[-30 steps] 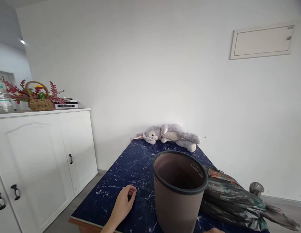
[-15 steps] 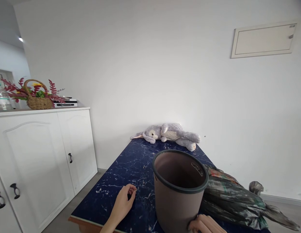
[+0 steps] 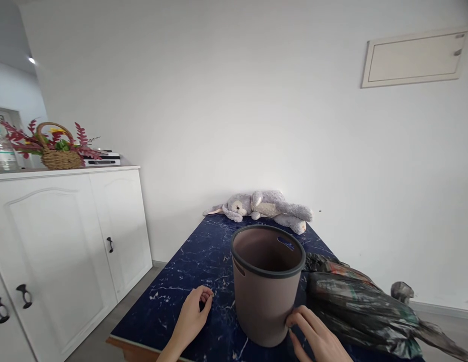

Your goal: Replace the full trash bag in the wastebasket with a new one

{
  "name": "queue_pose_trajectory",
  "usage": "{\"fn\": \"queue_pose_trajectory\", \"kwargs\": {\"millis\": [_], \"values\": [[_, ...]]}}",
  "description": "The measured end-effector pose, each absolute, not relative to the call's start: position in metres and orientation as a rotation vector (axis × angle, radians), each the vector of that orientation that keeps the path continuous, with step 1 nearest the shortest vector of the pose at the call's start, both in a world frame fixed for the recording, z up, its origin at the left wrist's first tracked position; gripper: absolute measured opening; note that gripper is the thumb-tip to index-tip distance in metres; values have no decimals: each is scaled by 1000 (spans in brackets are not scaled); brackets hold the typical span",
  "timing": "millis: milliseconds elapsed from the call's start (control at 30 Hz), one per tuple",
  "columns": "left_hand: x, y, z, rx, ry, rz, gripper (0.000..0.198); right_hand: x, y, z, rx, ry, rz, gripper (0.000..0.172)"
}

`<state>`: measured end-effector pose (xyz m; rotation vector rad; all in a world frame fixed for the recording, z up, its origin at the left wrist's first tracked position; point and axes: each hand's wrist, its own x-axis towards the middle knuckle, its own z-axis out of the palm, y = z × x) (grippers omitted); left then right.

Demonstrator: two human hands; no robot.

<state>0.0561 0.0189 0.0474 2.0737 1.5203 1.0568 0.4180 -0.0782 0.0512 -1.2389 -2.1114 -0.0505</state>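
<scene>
A brown plastic bin (image 3: 264, 291) with a dark rim stands upright and empty on the dark blue marbled table (image 3: 204, 261). My right hand (image 3: 317, 339) presses its fingers flat against the bin's lower right side. My left hand (image 3: 190, 317) rests on the table just left of the bin, fingers loosely curled, nothing seen in it. A filled dark plastic rubbish bag (image 3: 362, 311) lies on the table right of the bin, touching or nearly touching it.
A grey plush rabbit (image 3: 262, 208) lies at the table's far end against the white wall. A white cupboard (image 3: 64, 246) stands to the left, topped by a wicker flower basket (image 3: 60, 151). The table's near edge (image 3: 136, 347) is close to me.
My right hand came up from below onto the bin's side. The bin slid away from me and slightly left, and turned so its handle slot faces elsewhere. My left hand stayed put.
</scene>
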Motion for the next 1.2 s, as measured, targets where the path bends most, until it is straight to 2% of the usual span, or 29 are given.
{"fn": "queue_pose_trajectory", "kwargs": {"millis": [200, 433, 867, 1200], "values": [[56, 21, 46, 2066, 1494, 1090, 33, 398, -63, 63, -1323, -2126, 141, 21], [50, 28, 39, 1999, 1513, 1207, 37, 367, -43, 78, -1378, -2154, 344, 38], [46, 35, 27, 1953, 1532, 1340, 33, 304, 4, 79, -1353, -2242, 465, 64], [47, 30, 34, 1982, 1520, 1294, 32, 274, 36, 77, -1264, -2276, 522, 72]]}}
